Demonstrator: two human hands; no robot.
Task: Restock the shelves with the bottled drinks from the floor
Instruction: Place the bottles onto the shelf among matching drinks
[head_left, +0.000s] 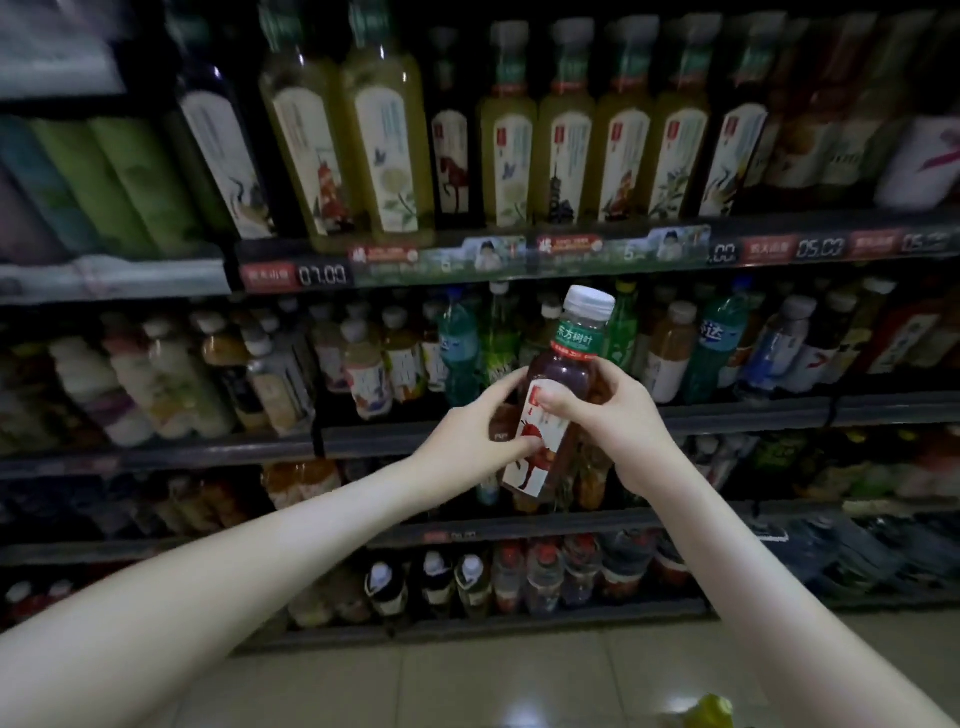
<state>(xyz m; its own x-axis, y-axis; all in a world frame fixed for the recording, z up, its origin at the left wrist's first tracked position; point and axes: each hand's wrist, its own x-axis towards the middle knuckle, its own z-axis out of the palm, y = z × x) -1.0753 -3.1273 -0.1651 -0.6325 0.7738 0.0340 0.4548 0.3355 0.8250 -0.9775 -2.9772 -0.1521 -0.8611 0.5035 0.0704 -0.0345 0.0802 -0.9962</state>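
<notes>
Dark-red drink held up before crowded store shelves

A bottle (569, 371) of dark-red drink is gripped in both hands in front of a dimly lit shelving unit (156, 452). It is held in the air, tilted slightly to the right, about level with the second shelf (753, 413) and resting on none of them. The left hand (467, 441) is wrapped round the lower left side of the bottle, its fingertips pressed on the white-and-red label (535, 462). The right hand (618, 415) is curled round the right side, with the thumb laid across the front just above that label. A white cap (589, 301) is seen on top, with a green band (576, 338) printed in white characters below it.

Behind, the upper shelf (779, 226) is lined with tall bottles (395, 130) of yellow-green drink carrying pale illustrated labels, and a price strip (322, 274) on its front edge is marked 07.00. Smaller mixed bottles (363, 374) are packed on the shelves below. Pale floor tiles (467, 686) are seen at the bottom, where a blurred yellow-green object (711, 712) is cut off by the frame edge — what it is cannot be told.
</notes>
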